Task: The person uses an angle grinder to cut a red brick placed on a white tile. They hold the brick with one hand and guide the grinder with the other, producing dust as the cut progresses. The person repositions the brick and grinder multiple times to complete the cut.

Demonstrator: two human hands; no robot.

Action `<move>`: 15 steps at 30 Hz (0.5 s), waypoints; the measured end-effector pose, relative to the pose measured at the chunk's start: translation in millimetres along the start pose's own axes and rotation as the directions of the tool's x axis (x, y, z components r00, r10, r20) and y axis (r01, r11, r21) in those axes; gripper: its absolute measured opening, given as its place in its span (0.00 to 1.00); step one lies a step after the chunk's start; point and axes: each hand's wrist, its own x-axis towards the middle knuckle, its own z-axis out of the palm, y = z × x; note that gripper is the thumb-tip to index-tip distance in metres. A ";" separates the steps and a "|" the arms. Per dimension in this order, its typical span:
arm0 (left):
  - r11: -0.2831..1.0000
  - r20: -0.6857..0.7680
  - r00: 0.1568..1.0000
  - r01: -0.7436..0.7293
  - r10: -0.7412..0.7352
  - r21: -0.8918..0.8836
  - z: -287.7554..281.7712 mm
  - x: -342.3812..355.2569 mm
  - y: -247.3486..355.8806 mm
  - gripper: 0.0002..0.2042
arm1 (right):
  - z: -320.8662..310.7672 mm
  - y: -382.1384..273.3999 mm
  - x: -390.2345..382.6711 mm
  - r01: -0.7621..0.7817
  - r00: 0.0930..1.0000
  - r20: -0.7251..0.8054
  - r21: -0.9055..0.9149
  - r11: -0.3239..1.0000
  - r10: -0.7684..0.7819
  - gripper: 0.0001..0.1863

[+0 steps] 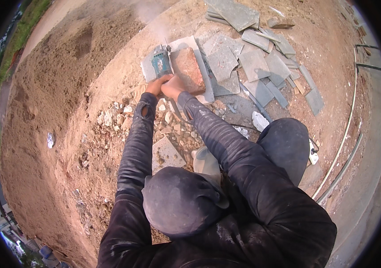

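Note:
My left hand (156,85) and my right hand (172,87) are closed round the rear of a teal handheld power cutter (161,62) at the upper middle. Its front sits over a grey slab (147,69), beside a rough reddish stone block (188,69) that lies on the slab. Pale dust rises in front of the tool. My fingers overlap, so their exact grip is partly hidden.
Broken grey slabs (259,67) and a long strip (257,102) lie to the right. Rubble (172,127) and a square tile (166,154) are below the hands. A dirt mound (56,80) rises left; hoses (342,152) run along the right.

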 end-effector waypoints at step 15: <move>1.000 0.002 1.000 -0.016 0.016 0.019 5.8 -5.6 -5.2 0.21 | -6.0 2.2 -10.1 -0.002 1.000 -0.018 -0.019 1.000 0.001 0.33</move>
